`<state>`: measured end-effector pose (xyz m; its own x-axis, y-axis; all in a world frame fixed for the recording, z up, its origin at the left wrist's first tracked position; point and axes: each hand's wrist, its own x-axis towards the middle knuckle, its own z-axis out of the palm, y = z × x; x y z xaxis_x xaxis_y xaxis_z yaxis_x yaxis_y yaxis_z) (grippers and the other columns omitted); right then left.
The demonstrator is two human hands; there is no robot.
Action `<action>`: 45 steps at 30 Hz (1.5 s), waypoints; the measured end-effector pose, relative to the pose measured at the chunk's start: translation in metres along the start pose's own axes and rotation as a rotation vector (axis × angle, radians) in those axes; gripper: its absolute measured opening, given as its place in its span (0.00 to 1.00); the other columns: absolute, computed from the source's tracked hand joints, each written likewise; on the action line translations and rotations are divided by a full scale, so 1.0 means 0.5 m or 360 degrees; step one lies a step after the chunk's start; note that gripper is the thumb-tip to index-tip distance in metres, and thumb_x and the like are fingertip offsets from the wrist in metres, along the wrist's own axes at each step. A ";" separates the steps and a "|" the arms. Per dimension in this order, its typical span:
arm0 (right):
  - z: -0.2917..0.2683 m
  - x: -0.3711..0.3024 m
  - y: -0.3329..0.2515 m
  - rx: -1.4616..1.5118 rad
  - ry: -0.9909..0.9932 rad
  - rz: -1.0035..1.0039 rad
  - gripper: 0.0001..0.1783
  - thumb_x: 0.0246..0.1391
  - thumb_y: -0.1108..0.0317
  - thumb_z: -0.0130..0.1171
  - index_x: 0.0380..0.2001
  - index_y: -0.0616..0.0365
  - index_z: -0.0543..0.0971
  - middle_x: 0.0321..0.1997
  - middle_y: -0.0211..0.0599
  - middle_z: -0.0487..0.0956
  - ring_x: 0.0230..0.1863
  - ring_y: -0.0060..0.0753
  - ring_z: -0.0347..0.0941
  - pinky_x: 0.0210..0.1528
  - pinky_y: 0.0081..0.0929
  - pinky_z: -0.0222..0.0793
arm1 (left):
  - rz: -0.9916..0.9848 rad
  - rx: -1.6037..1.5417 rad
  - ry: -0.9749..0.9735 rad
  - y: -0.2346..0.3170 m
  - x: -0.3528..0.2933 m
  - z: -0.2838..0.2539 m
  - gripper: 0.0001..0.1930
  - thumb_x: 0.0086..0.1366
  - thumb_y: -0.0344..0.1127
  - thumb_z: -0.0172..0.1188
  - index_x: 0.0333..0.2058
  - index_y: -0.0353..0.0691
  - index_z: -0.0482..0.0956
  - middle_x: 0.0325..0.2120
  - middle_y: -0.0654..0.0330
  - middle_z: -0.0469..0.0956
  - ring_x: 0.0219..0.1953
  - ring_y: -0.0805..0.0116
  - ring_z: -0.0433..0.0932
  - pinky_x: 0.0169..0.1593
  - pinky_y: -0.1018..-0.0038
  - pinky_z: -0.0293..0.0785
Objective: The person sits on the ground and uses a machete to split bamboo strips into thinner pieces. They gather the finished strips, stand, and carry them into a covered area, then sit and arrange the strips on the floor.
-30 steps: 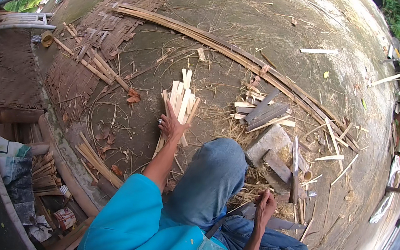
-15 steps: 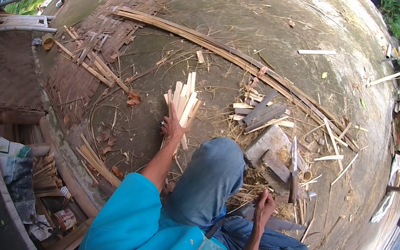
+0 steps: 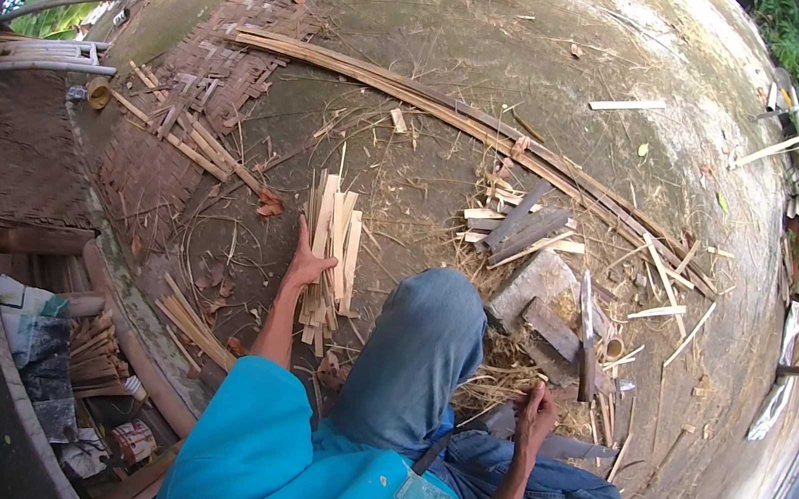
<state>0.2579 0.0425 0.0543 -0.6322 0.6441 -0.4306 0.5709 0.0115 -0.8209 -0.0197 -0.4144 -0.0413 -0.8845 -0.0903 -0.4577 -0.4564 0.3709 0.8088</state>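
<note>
My left hand (image 3: 305,263) lies against the left side of a pile of pale split bamboo strips (image 3: 330,240) on the ground. Its fingers stretch along the pile's edge, and the thumb is spread out over the strips. By my bent right leg, my right hand (image 3: 534,415) hangs with its fingers curled and the tips pinched together. Whatever might be between those tips is too small to make out. Ahead of it, a large knife (image 3: 587,320) with a dark handle rests by a stone block (image 3: 524,284) and a dark wooden piece (image 3: 553,328).
Dark and pale strips (image 3: 528,228) lie heaped beyond the block. Long bamboo slats (image 3: 419,101) run across the ground farther off. A torn woven mat (image 3: 152,172) is at the left, near another strip bundle (image 3: 193,321). A low ledge (image 3: 133,315) borders the left side.
My left hand has moved from the top of the strip pile to its left side and nearer to me. The pile has shifted left and nearer. My right hand has barely moved.
</note>
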 end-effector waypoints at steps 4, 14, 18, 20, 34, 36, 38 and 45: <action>0.021 0.021 -0.047 0.0047 -0.0052 -0.0071 0.26 0.73 0.49 0.51 0.32 0.63 0.81 0.21 0.29 0.75 0.22 0.19 0.70 0.25 0.21 0.66 | 0.0004 -0.0168 -0.0252 0.007 -0.004 -0.094 0.67 0.47 0.30 0.76 0.77 0.47 0.33 0.72 0.48 0.57 0.69 0.57 0.65 0.68 0.66 0.65; 0.161 0.155 -0.410 0.0467 -0.0571 -0.0453 0.33 0.70 0.41 0.51 0.57 0.63 0.76 0.54 0.45 0.81 0.53 0.33 0.79 0.52 0.30 0.74 | 0.0617 -0.0186 -0.0770 0.398 0.021 0.114 0.65 0.46 0.37 0.80 0.76 0.40 0.42 0.68 0.48 0.62 0.68 0.56 0.64 0.70 0.65 0.62; 0.099 0.216 -0.517 0.0638 -0.0588 -0.0507 0.42 0.70 0.34 0.44 0.65 0.63 0.70 0.62 0.51 0.76 0.62 0.44 0.74 0.62 0.39 0.69 | 0.0787 -0.0364 -0.1140 0.640 -0.010 0.216 0.60 0.47 0.40 0.80 0.73 0.37 0.51 0.61 0.51 0.69 0.63 0.57 0.69 0.67 0.64 0.66; 0.063 0.227 -0.557 0.0773 -0.0656 -0.0545 0.49 0.67 0.29 0.41 0.68 0.65 0.65 0.66 0.56 0.72 0.66 0.48 0.70 0.65 0.43 0.67 | 0.0769 -0.0362 -0.1346 0.726 -0.026 0.251 0.50 0.51 0.40 0.78 0.69 0.35 0.58 0.53 0.55 0.73 0.55 0.62 0.75 0.59 0.66 0.74; 0.009 0.219 -0.574 0.0565 -0.0146 -0.0708 0.40 0.50 0.44 0.75 0.55 0.63 0.73 0.49 0.45 0.80 0.50 0.35 0.79 0.53 0.34 0.77 | 0.1102 -0.0132 -0.1683 0.703 -0.196 0.573 0.59 0.57 0.39 0.75 0.76 0.45 0.39 0.58 0.47 0.74 0.59 0.58 0.75 0.62 0.63 0.73; -0.002 0.224 -0.551 0.0561 -0.0055 -0.0711 0.30 0.52 0.57 0.76 0.52 0.62 0.76 0.44 0.41 0.83 0.45 0.33 0.81 0.49 0.33 0.79 | 0.1131 -0.0029 -0.1593 0.687 -0.218 0.597 0.54 0.60 0.36 0.72 0.75 0.43 0.41 0.53 0.47 0.77 0.54 0.58 0.78 0.58 0.65 0.77; -0.016 0.225 -0.526 0.0555 -0.0070 -0.0735 0.29 0.52 0.58 0.76 0.51 0.62 0.78 0.44 0.41 0.84 0.44 0.32 0.81 0.48 0.32 0.79 | 0.1152 0.0071 -0.1640 0.674 -0.221 0.614 0.50 0.61 0.35 0.71 0.73 0.43 0.45 0.52 0.48 0.78 0.53 0.58 0.79 0.56 0.65 0.77; -0.042 0.205 -0.448 0.0510 -0.0088 -0.0796 0.23 0.52 0.62 0.76 0.47 0.63 0.82 0.41 0.36 0.85 0.42 0.28 0.81 0.46 0.28 0.78 | 0.1438 0.0154 -0.1593 0.623 -0.244 0.655 0.26 0.67 0.40 0.66 0.61 0.38 0.73 0.51 0.53 0.81 0.52 0.64 0.80 0.56 0.65 0.77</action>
<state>0.0764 0.1220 0.2020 -0.8149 0.5791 0.0254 0.0158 0.0660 -0.9977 -0.0223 0.0148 0.1453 -0.4010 0.9092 0.1122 0.2882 0.0090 0.9575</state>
